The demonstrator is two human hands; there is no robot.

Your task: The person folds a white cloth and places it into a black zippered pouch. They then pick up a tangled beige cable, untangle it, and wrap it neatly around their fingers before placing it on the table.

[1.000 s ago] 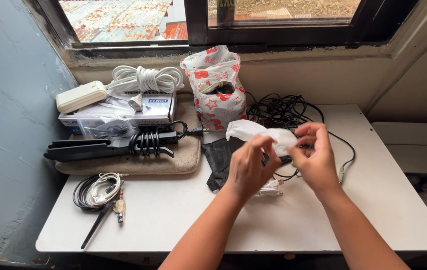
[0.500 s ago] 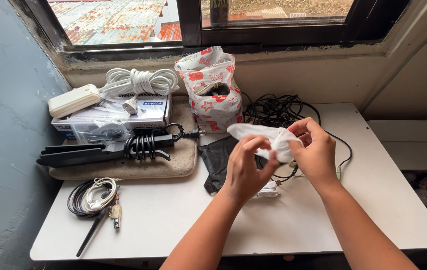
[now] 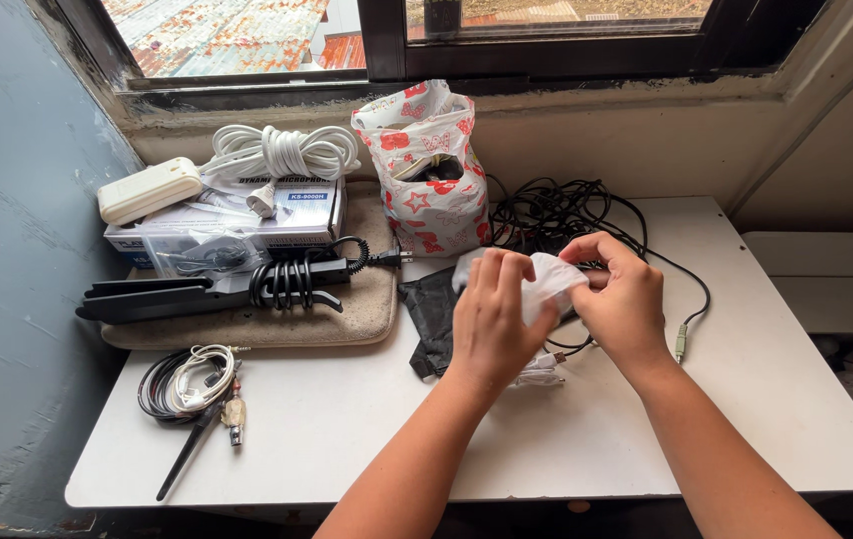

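Both my hands meet over the middle of the white table (image 3: 346, 419). My left hand (image 3: 491, 321) grips a crumpled white plastic bag (image 3: 550, 282) from the left, fingers curled over it. My right hand (image 3: 622, 297) pinches the same bag from the right. Under my hands lie a black plastic bag (image 3: 430, 311) and a small white cable (image 3: 540, 371). A tangle of black cable (image 3: 556, 213) lies just behind, one strand running to a small plug (image 3: 682, 344) at the right.
A red-and-white patterned bag (image 3: 430, 170) stands under the window. At the left, a beige mat (image 3: 366, 299) carries a black hair straightener (image 3: 202, 292), a box (image 3: 277, 212), a white coiled extension cord (image 3: 282, 152). Coiled earphones and cables (image 3: 190, 384) lie near the front left.
My left hand has closed over the white bag, bunching it smaller between both hands. The bag's loose left end is now tucked in.
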